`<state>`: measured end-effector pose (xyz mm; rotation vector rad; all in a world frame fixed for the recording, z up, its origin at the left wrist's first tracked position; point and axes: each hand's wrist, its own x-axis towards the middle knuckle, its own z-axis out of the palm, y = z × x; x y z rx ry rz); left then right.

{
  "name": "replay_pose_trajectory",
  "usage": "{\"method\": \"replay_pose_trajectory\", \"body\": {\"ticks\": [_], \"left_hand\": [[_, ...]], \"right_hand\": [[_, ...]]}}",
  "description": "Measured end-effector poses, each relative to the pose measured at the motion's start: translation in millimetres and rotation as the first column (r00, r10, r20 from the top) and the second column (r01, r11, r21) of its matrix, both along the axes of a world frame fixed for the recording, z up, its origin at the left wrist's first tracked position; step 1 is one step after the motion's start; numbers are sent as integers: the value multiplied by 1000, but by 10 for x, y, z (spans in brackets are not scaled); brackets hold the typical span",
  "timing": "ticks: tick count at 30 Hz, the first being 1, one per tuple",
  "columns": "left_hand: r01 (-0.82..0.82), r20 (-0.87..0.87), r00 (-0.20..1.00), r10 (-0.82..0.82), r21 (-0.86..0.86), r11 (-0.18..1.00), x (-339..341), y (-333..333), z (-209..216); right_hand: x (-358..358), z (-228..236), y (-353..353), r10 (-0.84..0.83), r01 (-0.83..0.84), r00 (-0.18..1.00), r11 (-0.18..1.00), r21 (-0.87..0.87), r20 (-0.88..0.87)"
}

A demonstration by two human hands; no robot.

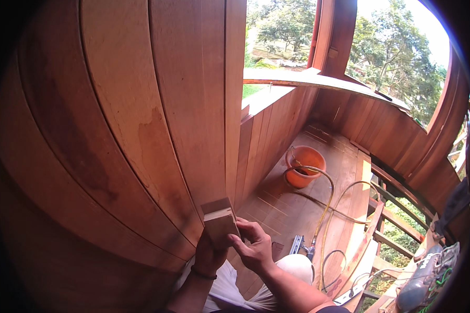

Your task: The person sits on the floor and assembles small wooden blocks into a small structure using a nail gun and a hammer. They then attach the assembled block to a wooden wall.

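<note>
A small wooden block (220, 227) with a pale edge is in my two hands, close to the plank wall (190, 104). A thin brown flap stands up behind its top edge; I cannot tell whether it is a sheet around the block. My left hand (212, 254), with a dark band at the wrist, is closed around the block from below, its fingers mostly hidden. On the block's right side, my right hand (253, 244) grips with thumb and bent fingers. Both hands are above my lap, in light trousers (222, 287).
An orange bucket (304, 177) with a yellowish hose (326, 208) looping out stands on the plank floor (266, 208). A nail gun-like tool (304, 247) lies by my knee. To the right are open joists (397, 224), a power strip (352, 293) and a grey tank (416, 293).
</note>
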<state>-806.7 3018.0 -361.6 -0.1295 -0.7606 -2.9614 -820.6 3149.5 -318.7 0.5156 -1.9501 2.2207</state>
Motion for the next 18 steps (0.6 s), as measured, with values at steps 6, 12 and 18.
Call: {"method": "replay_pose_trajectory", "body": {"ticks": [6, 12, 18], "left_hand": [[10, -16, 1000, -9, 39, 999, -6, 0, -47], [100, -72, 993, -91, 126, 987, 0, -48, -147], [26, -120, 992, -29, -27, 999, 63, -26, -148]], "right_hand": [[27, 61, 26, -17, 17, 1000, 998, 59, 1], [35, 79, 36, -21, 24, 999, 995, 101, -24], [26, 51, 35, -25, 29, 999, 995, 93, -39]]}}
